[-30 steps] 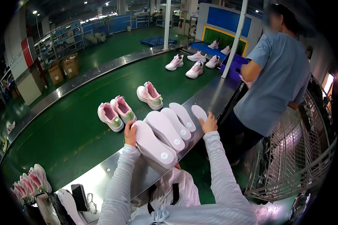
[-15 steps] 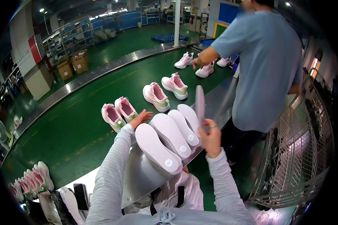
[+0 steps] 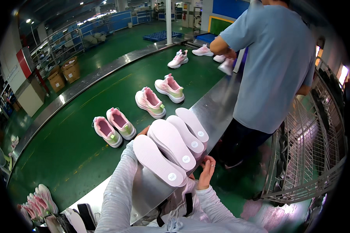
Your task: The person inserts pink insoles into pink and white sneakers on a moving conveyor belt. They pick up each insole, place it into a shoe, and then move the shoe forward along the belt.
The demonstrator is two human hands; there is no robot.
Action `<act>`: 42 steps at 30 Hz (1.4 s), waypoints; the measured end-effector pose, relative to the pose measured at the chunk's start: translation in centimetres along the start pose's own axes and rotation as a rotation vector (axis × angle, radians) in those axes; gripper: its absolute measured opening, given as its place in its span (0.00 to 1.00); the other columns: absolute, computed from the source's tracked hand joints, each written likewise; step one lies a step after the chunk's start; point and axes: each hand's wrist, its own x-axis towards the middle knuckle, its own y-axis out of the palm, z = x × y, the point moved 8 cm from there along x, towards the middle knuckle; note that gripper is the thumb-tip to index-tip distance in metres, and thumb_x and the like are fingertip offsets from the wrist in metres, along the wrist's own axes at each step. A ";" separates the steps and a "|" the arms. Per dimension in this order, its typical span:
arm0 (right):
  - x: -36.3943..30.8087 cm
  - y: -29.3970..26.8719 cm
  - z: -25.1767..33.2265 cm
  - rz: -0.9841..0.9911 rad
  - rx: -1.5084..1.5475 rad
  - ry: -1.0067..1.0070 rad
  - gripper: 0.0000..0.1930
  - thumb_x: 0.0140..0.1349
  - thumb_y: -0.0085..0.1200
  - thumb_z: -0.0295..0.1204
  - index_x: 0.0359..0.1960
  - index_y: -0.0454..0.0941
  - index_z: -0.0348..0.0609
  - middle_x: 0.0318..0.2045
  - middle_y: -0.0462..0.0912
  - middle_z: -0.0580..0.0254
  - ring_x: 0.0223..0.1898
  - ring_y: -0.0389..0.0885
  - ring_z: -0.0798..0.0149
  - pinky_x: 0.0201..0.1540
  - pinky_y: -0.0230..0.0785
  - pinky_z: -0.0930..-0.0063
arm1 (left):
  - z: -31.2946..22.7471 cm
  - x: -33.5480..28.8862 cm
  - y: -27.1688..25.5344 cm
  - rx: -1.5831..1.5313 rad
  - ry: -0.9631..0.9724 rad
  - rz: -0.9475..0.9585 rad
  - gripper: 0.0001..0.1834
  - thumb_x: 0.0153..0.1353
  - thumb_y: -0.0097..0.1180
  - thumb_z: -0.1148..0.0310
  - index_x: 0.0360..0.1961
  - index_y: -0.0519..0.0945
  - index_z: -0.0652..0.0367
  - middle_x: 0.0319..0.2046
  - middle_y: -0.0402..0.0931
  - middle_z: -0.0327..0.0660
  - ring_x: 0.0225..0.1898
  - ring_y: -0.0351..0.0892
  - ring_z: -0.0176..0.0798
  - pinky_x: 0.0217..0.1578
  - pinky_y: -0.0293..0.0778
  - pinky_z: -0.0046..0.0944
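Note:
Pale pink insoles [image 3: 169, 141] lie in several overlapping stacks on the metal ledge in front of me, each top one with a round white sticker at its near end. My left hand [image 3: 143, 132] is at the far left edge of these stacks; its fingers are mostly hidden behind them. Low at the stacks' right side is my right hand [image 3: 207, 173], a ring on one finger, its fingers loosely bent and nothing visible in them. Beyond the ledge, a pair of pink-and-white sneakers [image 3: 113, 127] stands nearest my left hand, with more sneakers [image 3: 159, 96] farther right.
A co-worker in a blue shirt [image 3: 274, 70] stands at the right, holding a light-coloured shoe [image 3: 226, 66] over the green belt [image 3: 77, 128]. A wire rack [image 3: 303, 155] is behind that person. At lower left are a row of sneakers [image 3: 39, 202] and a phone [image 3: 86, 215].
The upright insole has left my right hand, which has dropped toward me beside the stacks. My left hand has slipped behind the insoles. The co-worker has lifted a shoe.

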 end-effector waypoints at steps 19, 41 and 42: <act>7.2 0.7 3.2 -0.212 -0.583 -0.510 0.21 0.71 0.30 0.35 0.58 0.62 0.32 0.57 0.65 0.47 0.57 0.65 0.53 0.62 0.54 0.64 | -0.4 1.1 4.4 0.039 -0.054 -0.022 0.31 0.68 0.35 0.45 0.61 0.65 0.58 0.56 0.71 0.38 0.54 0.71 0.39 0.56 0.65 0.42; 4.5 10.5 0.3 1.106 0.367 0.448 0.28 0.68 0.38 0.36 0.67 0.50 0.38 0.65 0.57 0.55 0.66 0.56 0.60 0.66 0.48 0.72 | 8.1 -11.1 1.7 0.191 1.023 -1.115 0.19 0.66 0.42 0.64 0.54 0.67 0.63 0.50 0.70 0.43 0.51 0.70 0.36 0.53 0.66 0.36; 3.5 10.7 -0.7 1.084 0.501 0.672 0.29 0.68 0.38 0.36 0.68 0.49 0.39 0.65 0.57 0.55 0.66 0.55 0.59 0.66 0.47 0.72 | 10.6 -9.3 4.1 -0.081 1.051 -0.821 0.20 0.66 0.43 0.64 0.56 0.67 0.63 0.51 0.71 0.42 0.50 0.72 0.34 0.50 0.70 0.35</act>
